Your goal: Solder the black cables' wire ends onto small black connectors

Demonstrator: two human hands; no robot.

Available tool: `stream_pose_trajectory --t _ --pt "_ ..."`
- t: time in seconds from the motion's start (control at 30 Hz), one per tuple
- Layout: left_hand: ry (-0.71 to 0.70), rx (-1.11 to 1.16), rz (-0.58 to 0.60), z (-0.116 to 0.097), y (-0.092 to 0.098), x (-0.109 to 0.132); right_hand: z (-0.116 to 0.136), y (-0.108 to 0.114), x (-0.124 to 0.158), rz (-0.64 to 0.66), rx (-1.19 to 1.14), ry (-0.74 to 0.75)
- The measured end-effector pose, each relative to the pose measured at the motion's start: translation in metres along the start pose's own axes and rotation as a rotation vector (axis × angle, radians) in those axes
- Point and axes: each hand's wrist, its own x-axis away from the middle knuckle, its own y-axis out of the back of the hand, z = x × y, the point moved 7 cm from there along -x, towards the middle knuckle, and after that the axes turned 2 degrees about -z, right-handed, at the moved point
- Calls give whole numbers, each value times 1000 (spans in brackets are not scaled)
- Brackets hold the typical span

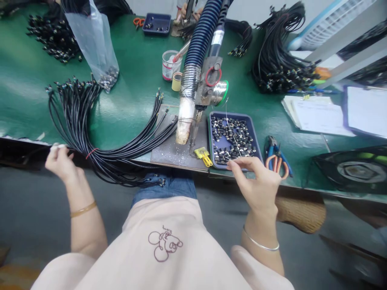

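Observation:
My left hand point(62, 161) is at the table's front edge with its fingers curled on the black cable bundle point(90, 133), which fans across the green table and droops over the edge. My right hand point(256, 183) pinches a thin solder wire point(231, 133) that runs up to the spool point(222, 92) on the soldering station point(198, 96). This hand hovers at the front of a blue tray point(211, 137) full of small metal connectors. A grey work plate point(172, 153) lies under the soldering tip.
Pliers point(276, 157) lie right of the tray. A plastic bag of parts point(96, 44), a white cup point(169, 64), more cable bundles point(281, 60), papers point(317, 114) and a fan point(359, 169) stand around. Another person's hands point(189, 12) work at the far edge.

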Motion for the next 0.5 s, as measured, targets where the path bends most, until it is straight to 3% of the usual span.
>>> stream_pose_trajectory --t 0.07,0.17,0.27,0.33,0.43,0.5 --pt "-48 -86 -103 -18 14 9 -6 -2 2 18 -13 -60" --pt "-161 -428 -83 -51 20 18 -12 -5 5 40 -18 -112" --pt "-304 -425 -59 -83 5 11 -14 -9 8 62 -38 -122" --pt "-256 -308 54 -93 -25 -4 -15 -11 10 71 -46 -113" --pt "-12 -52 343 -97 -92 -30 -14 -14 13 73 -61 -86" --pt "61 -18 476 -104 -133 -45 -15 -16 14 85 -70 -89"
